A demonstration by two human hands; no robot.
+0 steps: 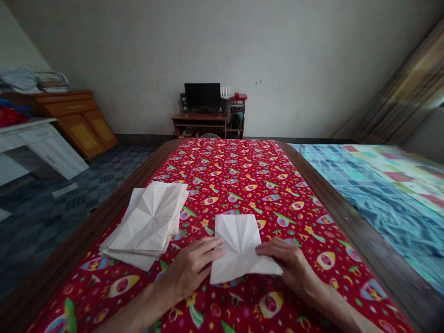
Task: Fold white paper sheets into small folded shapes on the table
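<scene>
A folded, creased sheet of white paper (239, 252) lies on the red patterned cloth in front of me, its creases fanning out from near the middle. My left hand (196, 263) rests at its left edge, fingers stretched out and slightly apart, with the tips on the paper. At the right edge, my right hand (289, 259) has its fingers bent over the sheet, gripping it near the lower right corner; its thumb is mostly hidden. Left of my left hand sits a loose stack of creased white papers (152, 217), with faint printed or written lines on the top one.
The red cloth (243, 175) covers a long table with dark wooden edges (322, 199). To the right is a bed with a blue checked sheet (343, 185). A monitor (202, 96) stands on a desk by the far wall; a wooden cabinet (81, 127) is at the left.
</scene>
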